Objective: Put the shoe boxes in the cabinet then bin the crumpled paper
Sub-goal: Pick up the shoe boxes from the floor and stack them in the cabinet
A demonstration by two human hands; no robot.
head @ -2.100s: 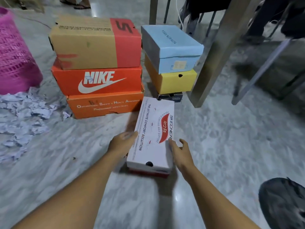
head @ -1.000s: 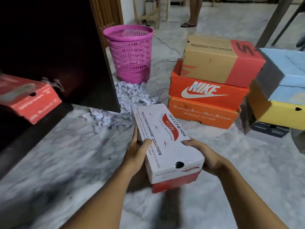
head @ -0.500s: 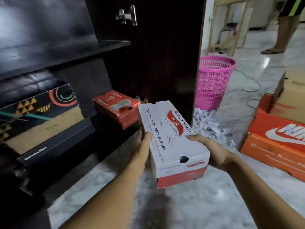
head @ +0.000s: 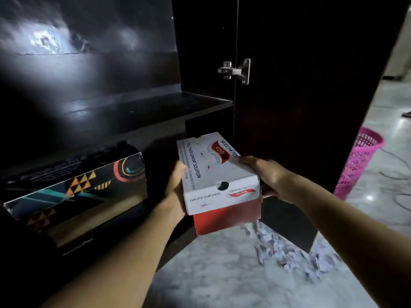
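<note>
I hold a white and red Skechers shoe box [head: 213, 174] in the air in front of the dark cabinet [head: 133, 107]. My left hand [head: 176, 185] grips its left side and my right hand [head: 264, 174] grips its right side. The box's far end points into the lower compartment, just under the shelf edge. A black patterned shoe box [head: 75, 192] sits in that compartment to the left. Crumpled paper [head: 287, 256] lies on the marble floor below the open door. The pink mesh bin [head: 358, 161] stands at the right, behind the door.
The open cabinet door [head: 300, 107] with a metal hinge [head: 235, 71] stands just right of the held box. The upper shelf [head: 144, 105] is bare and glossy. A cable runs along the floor by the bin.
I have turned from the stacked boxes to the cabinet and brought the Skechers box up close to its lower compartment. The red box seen inside earlier is now hidden behind it.
</note>
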